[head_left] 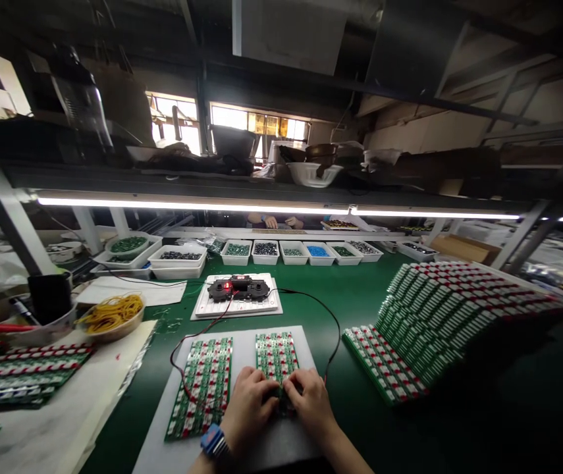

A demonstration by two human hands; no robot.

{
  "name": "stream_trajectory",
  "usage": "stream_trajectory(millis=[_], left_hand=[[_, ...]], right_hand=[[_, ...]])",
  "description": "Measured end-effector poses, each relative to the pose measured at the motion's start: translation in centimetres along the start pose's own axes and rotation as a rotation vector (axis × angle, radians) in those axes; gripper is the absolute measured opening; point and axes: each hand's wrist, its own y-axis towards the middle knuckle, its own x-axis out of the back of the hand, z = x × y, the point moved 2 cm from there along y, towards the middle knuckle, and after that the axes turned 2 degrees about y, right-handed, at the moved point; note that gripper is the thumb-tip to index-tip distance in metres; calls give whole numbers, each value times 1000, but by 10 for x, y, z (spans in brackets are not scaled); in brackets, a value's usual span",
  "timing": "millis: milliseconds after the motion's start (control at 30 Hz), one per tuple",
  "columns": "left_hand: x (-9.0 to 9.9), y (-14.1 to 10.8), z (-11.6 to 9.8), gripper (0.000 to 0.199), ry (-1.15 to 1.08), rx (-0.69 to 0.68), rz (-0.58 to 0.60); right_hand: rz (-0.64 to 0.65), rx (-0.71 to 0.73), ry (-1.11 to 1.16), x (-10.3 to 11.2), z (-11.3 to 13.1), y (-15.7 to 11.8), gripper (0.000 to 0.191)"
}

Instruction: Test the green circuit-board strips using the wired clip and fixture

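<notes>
Two green circuit board panels with red and white parts lie on a white board (157,454) before me. My left hand (251,405) wears a blue wristwatch (214,440), and its fingers are curled onto the near end of the right circuit board panel (277,349). Opposite it, my right hand (309,403) closes thumb and fingers on the same end. The fingertips nearly meet and hide the spot between them. To the left rests the other panel (206,375), with a red wire across it. A black wire runs down behind my right hand.
Beyond the panels, a black device (239,288) with a red light sits on white foam. White bins (317,260) of small parts line the back. Stacked panels (459,316) rise at right. At left are rubber bands (113,313) in a bowl and more panels (29,368). Another person's hands (274,220) show behind.
</notes>
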Motion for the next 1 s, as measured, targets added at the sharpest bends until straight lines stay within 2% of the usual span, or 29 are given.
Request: stream_trajectory(millis=[300,500,867,1000], left_hand=[[9,-1,7,27,23,29,36],[13,-3,8,30,98,43,51],[8,0,4,20,142,88,26],[6,-6,0,19,168,39,-18]], right_hand=[[53,-3,15,2,17,2,18],[183,-21,27,8,23,4,17],[177,-40,34,2,19,9,14],[139,6,22,2,17,3,12]])
